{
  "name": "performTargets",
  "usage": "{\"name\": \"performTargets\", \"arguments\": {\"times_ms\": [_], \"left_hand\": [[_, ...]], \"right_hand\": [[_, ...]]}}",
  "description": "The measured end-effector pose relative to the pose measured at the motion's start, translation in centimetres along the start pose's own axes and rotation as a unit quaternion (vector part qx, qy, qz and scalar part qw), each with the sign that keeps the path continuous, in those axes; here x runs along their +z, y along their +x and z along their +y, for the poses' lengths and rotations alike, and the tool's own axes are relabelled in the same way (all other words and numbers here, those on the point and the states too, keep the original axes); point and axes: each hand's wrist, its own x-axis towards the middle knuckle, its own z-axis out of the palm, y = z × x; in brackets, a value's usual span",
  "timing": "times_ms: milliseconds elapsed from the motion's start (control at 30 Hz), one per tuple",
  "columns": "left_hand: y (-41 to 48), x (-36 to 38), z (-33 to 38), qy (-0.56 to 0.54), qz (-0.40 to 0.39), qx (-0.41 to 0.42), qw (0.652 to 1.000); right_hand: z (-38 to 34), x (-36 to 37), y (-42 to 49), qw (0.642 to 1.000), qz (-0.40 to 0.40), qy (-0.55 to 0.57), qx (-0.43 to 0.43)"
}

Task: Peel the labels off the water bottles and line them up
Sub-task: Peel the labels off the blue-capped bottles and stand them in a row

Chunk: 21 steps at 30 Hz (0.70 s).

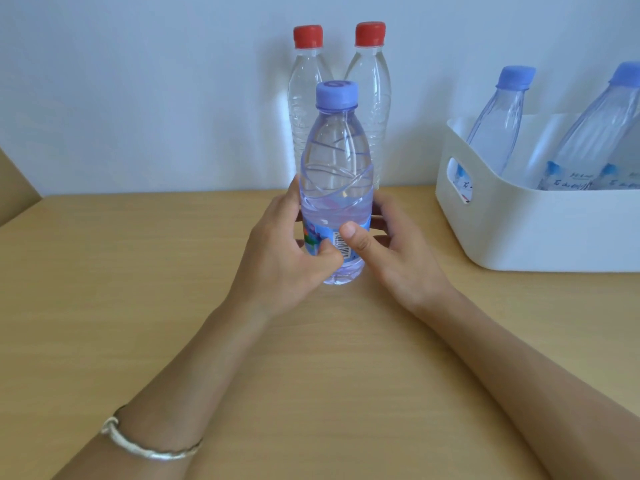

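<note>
A clear water bottle with a purple-blue cap stands upright on the wooden table at the centre. Its colourful label with a barcode wraps the lower body. My left hand grips the bottle from the left, thumb on the label near the barcode. My right hand holds the bottle from the right, thumb pressed on the label's edge. Behind stand two label-free clear bottles with red caps, side by side against the wall.
A white plastic bin sits on the table at the right, holding several labelled bottles with blue caps. A pale wall runs along the table's back edge. A silver bracelet is on my left wrist.
</note>
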Motion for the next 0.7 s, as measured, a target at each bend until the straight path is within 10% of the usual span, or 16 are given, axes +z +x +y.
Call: {"name": "performTargets", "arguments": {"times_ms": [700], "left_hand": [[-0.47, -0.54, 0.76, -0.063, -0.014, 0.013, 0.998]], "right_hand": [[0.74, -0.51, 0.23, 0.998, -0.047, 0.023, 0.033]]}}
